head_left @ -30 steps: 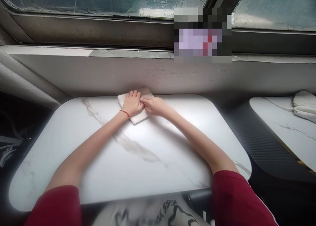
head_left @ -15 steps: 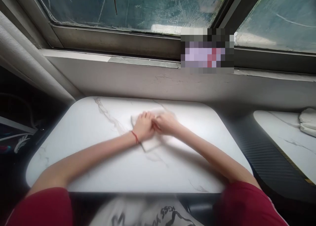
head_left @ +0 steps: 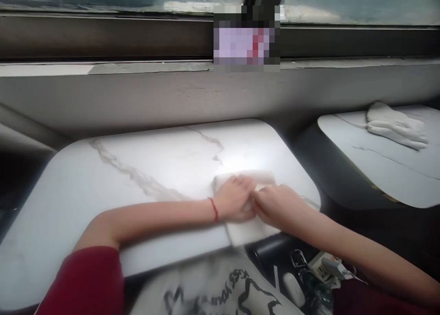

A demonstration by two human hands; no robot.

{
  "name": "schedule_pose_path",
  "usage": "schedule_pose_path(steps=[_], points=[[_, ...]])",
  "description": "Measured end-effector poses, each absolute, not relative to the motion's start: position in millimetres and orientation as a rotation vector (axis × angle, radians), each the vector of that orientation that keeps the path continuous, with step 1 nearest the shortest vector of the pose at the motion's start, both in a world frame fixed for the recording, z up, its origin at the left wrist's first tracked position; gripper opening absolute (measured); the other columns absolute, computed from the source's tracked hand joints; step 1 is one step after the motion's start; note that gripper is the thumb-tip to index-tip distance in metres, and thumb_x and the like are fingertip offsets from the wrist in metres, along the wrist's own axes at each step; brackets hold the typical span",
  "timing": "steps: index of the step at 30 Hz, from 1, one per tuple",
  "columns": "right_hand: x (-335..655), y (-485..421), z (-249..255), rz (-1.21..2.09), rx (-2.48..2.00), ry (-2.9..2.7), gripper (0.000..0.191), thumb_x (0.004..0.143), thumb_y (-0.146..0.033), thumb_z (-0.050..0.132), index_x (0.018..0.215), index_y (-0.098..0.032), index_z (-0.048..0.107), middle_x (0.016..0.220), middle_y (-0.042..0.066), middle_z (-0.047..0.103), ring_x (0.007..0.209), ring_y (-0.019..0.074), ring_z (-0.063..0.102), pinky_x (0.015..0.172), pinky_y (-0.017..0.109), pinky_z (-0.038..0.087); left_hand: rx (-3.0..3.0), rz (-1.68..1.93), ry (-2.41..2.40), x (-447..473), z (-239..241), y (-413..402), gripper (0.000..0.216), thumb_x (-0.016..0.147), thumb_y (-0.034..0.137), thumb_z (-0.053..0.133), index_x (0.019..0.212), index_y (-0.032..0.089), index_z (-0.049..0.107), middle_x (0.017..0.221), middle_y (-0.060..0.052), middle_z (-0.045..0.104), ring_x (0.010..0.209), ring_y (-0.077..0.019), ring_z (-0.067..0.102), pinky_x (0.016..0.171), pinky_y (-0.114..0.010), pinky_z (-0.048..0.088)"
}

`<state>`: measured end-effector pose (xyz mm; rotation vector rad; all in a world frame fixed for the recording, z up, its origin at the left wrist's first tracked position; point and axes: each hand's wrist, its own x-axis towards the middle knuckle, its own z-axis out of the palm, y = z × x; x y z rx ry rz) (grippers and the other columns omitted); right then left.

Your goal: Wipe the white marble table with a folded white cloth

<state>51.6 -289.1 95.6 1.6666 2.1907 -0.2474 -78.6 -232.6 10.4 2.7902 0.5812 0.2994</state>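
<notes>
Two hands press flat on one folded white cloth near the front right edge of a white marble-patterned table. Nearest the camera lies a light garment with dark printing over the lap, flanked by red sleeves; to its right, below the table edge, sit small items, among them a white oval object and what looks like a white plug or adapter, too blurred to name surely.

Just beyond, the cloth's near corner hangs slightly past the table's front edge. The left hand, with a red string bracelet at the wrist, lies palm-down on top of the cloth, fingers spread forward rather than curled around it. The right hand rests beside it, touching it, also palm-down on the cloth's right part. Neither hand clenches the fabric; both bear down on it with the cloth underneath, its far edge showing just past the fingertips.

Further off to the right, well apart, a second white table carries a white glove-like cloth. Beyond both tables runs a grey sill, then the dark window frame and a pixelated patch.
</notes>
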Motion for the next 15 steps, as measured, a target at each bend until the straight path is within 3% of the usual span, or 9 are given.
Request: schedule_pose_path(steps=[6,12,15], points=[[101.2,-229.3,84.2,-0.108,1.87,2.107,0.025,0.091,-0.009,0.04,0.095,-0.008,0.064,0.089,0.015,0.072,0.068,0.0181,0.062,0.054,0.027,0.028,2.803,0.321,0.779,-13.8,21.3,-167.6,0.036,0.084,0.03,0.054,0.113,0.008,0.055,0.117,-0.019,0.058,0.109,-0.032,0.05,0.094,-0.043,0.039],[118.7,-131.8,79.9,-0.552,1.885,2.191,0.013,0.088,-0.022,0.055,0.088,-0.015,0.066,0.093,0.008,0.073,0.08,0.0169,0.063,0.064,0.023,0.041,2.769,0.373,1.05,-8.7,15.5,-104.7,0.034,0.086,0.036,0.057,0.109,0.011,0.055,0.115,-0.017,0.058,0.108,-0.0316,0.051,0.092,-0.04,0.039],[106.6,-98.9,77.6,-0.524,1.914,2.188,0.014,0.087,-0.02,0.055,0.092,-0.015,0.068,0.098,0.008,0.074,0.087,0.018,0.064,0.067,0.022,0.043,2.729,0.434,1.233,-17.0,12.3,-82.8,0.035,0.087,0.035,0.056,0.111,0.01,0.054,0.117,-0.018,0.058,0.11,-0.0323,0.051,0.092,-0.041,0.039]])
